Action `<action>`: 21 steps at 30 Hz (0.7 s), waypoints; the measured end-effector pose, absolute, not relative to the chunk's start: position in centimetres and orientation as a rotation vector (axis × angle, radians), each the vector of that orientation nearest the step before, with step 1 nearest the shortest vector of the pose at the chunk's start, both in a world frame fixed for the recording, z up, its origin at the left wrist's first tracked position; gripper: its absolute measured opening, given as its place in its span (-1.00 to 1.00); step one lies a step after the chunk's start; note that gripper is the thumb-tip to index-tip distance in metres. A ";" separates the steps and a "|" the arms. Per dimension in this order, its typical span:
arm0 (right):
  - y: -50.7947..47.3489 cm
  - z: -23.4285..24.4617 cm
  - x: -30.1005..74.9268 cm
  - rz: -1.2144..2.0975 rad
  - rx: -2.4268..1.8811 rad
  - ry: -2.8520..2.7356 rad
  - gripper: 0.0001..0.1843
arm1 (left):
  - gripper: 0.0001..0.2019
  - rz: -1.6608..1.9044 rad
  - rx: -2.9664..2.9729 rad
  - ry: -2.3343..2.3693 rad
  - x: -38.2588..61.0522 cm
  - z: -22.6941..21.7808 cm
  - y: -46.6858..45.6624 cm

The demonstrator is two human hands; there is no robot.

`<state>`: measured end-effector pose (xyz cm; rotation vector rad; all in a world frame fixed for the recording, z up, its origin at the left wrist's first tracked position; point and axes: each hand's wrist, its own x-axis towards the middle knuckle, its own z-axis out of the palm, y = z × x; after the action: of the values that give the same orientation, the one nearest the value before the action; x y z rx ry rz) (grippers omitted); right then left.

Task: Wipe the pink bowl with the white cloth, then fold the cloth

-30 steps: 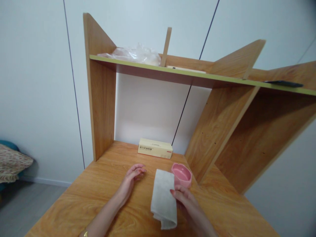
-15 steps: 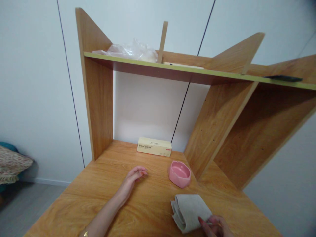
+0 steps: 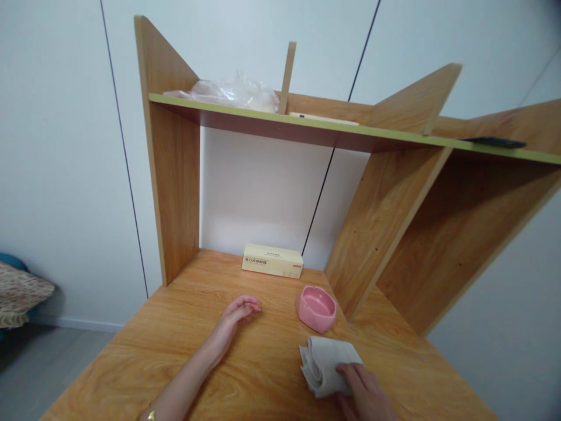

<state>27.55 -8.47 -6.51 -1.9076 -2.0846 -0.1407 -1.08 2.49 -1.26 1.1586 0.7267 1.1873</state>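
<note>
A folded grey cloth is at the front right of the desk, just in front of a pink bowl-like dish with faceted sides. My right hand grips the cloth at its right side, fingers over the top; the thumb is partly hidden below. The folded layers show at the cloth's left end. My left hand rests on the desk left of the dish, its fingers loosely bent and holding nothing.
A cream box with printed lettering stands at the back of the wooden desk. Wooden side panels carry a shelf above, with a clear plastic bag and a flat dark object on it. Patterned fabric shows at far left.
My right hand has moved left and forward and now lies over the cloth rather than pinching its corner. The cloth has shifted slightly toward the dish. My left hand stays put.
</note>
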 end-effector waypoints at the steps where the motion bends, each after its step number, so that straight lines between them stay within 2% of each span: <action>1: -8.1 -6.2 27.0 -0.148 -1.909 -2.071 -0.64 | -0.80 1.188 1.158 0.731 -1.1 -1.2 2.5; 6: -6.7 -5.8 26.0 -0.119 -1.893 -2.075 -0.70 | -0.80 1.203 1.159 0.711 -1.2 -1.1 2.4; 13: -7.3 -4.3 23.8 -0.080 -1.892 -2.107 -0.58 | -0.80 1.200 1.163 0.696 -1.1 -1.3 2.5; 17: -6.9 -0.7 18.4 0.232 -1.734 -2.273 -0.51 | -0.80 1.200 1.271 0.756 -1.1 -1.7 2.6; 21: -5.6 0.8 14.1 0.517 -1.652 -2.422 -0.32 | -0.85 1.222 1.450 0.893 -1.4 -2.2 3.0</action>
<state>14.09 -5.64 0.80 -1.6515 -2.4221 0.5175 -1.39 3.01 -2.15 1.4505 0.8925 1.2216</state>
